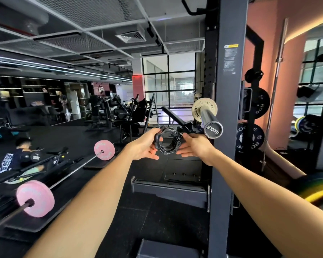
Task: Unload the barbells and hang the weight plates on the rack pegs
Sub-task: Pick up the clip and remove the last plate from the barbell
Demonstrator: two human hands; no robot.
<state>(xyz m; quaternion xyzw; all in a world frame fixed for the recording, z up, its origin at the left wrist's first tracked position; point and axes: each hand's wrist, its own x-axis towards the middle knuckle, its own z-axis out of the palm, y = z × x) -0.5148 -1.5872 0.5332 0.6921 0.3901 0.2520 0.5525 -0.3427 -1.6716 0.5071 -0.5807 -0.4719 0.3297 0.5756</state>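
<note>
Your left hand [145, 146] and right hand [195, 146] hold a black collar [169, 141] between them, fingers curled round its sides, just left of the bar end [212, 125]. A small gold plate [198, 110] sits on that bar, partly hidden by the rack post [224, 146]. A yellow-edged plate [319, 192] is cut off at right.

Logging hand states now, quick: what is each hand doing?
Left hand: closed on the black barbell collar.
Right hand: fingers on the collar's other side; a firm grip cannot be told.
</note>
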